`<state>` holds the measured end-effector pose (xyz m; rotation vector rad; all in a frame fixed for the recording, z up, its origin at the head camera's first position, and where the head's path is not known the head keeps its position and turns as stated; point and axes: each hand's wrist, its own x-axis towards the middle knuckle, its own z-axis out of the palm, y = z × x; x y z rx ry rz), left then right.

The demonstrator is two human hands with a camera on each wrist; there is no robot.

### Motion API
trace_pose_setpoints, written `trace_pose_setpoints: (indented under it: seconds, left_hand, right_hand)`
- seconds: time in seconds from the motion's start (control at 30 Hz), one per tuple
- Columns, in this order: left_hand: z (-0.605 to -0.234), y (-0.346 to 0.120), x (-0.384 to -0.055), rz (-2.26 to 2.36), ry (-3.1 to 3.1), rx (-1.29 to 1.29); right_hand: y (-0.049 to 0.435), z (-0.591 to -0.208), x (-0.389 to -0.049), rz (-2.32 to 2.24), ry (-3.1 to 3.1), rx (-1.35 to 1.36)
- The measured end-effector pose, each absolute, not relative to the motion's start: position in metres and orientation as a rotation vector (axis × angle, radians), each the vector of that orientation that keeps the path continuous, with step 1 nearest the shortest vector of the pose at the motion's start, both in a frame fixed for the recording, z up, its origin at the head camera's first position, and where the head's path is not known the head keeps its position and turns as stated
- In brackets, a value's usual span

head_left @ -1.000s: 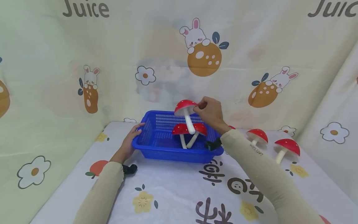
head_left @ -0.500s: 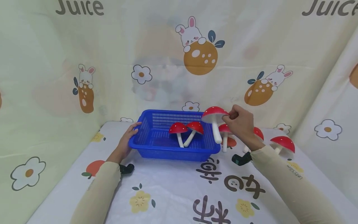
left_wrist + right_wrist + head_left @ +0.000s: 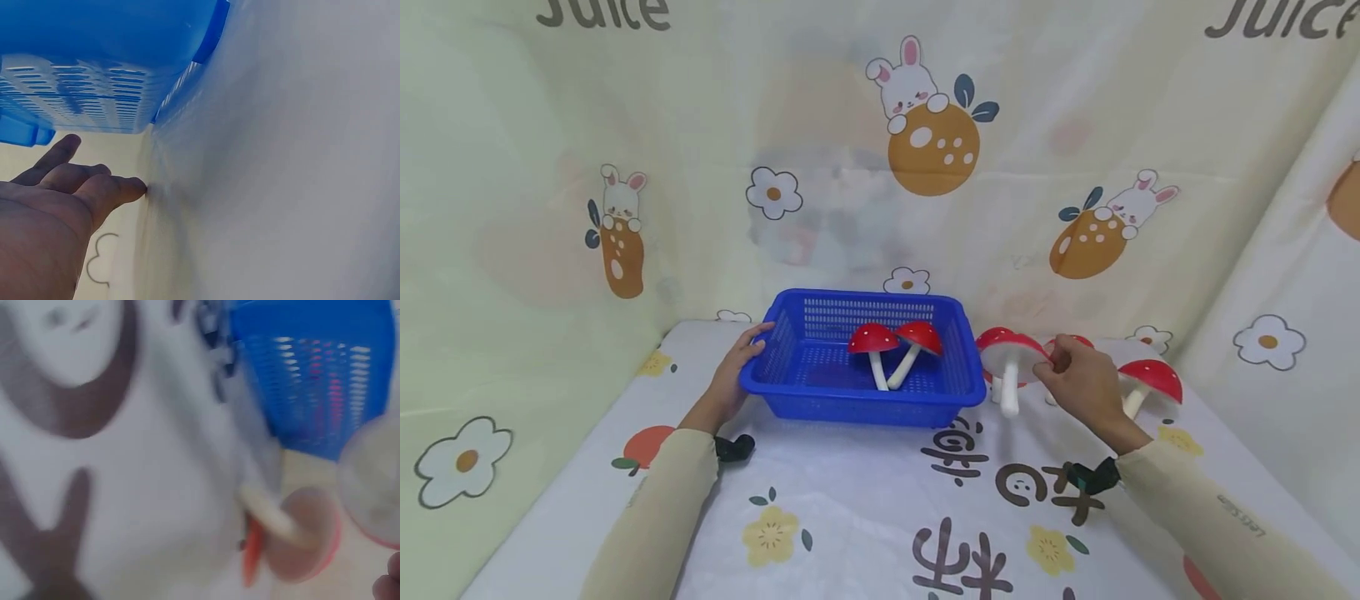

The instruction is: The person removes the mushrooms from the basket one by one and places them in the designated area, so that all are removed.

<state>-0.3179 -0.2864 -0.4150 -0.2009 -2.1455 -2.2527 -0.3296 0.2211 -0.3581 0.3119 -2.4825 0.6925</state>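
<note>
My right hand pinches the cap edge of a toy mushroom, red with white dots and a white stem. It hangs stem down, just right of the blue plastic basket. In the right wrist view, part of the held mushroom's pale underside shows beside blurred fingertips. Fingers extended, my left hand touches the basket's left rim. The left wrist view has that hand below the slotted basket wall. Inside the basket lie two more mushrooms, one left and one right.
Behind the held mushroom, another mushroom is partly hidden. A further mushroom shows behind my right hand, and one leans farther right. A printed white cloth covers the table, with a patterned curtain behind.
My right hand has carried the mushroom from above the basket to the right and down, outside it. My left hand stays at the rim. The head view has shifted slightly.
</note>
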Motion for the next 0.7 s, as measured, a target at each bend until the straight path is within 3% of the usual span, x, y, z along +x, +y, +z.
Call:
trace_pose_setpoints:
  seconds: [0.37, 0.7]
  left_hand:
    - [-0.417, -0.288, -0.318, -2.236, -2.171, -0.151]
    - [-0.413, -0.287, -0.317, -2.234, -2.183, -0.157]
  right_hand:
    - [0.228, -0.399, -0.326, 0.578, -2.549, 0.408]
    - [0.223, -0.396, -0.299, 0.545, -2.786, 0.362]
